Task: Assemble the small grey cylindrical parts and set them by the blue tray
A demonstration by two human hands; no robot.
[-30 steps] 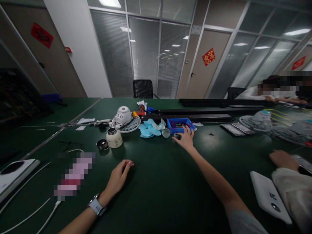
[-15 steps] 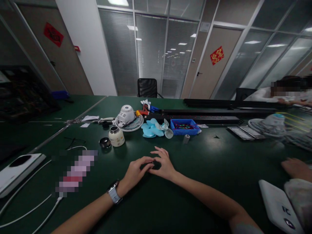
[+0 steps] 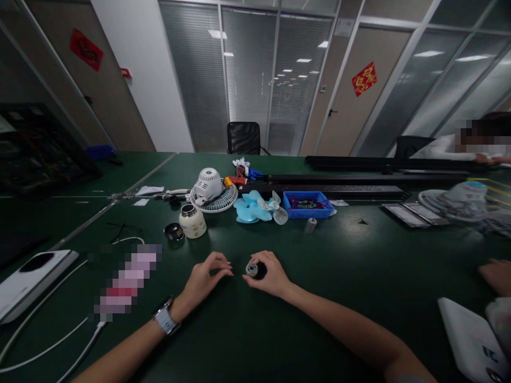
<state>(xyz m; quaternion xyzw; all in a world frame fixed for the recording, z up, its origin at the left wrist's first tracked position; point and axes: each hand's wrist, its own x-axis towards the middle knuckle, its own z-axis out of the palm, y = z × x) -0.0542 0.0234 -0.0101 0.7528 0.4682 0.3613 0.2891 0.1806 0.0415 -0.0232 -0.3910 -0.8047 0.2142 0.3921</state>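
My right hand (image 3: 268, 274) grips a small round grey metal part (image 3: 251, 269) between thumb and fingers, low over the dark green table (image 3: 223, 340). A ring-like end with a dark centre faces up; the rest of the part is hidden. Just to the left, my left hand (image 3: 207, 276) is curved, with thumb and fingers apart and nothing between them. A watch with a pale band (image 3: 165, 317) is on the left wrist. Beyond the right hand a short grey cylinder (image 3: 311, 225) stands on the table.
Farther back are a cream bottle (image 3: 193, 223), a black cap (image 3: 174, 232), a white fan body (image 3: 209, 183), blue fan blades (image 3: 249, 207) and a blue tray (image 3: 309, 214) of wires. A white device (image 3: 473, 340) and another person's hand (image 3: 496, 275) are at right. Cables lie left.
My left hand has moved away to the left from the right hand, and its fingers have parted. The round metal part now shows in my right hand. The view has shifted slightly.
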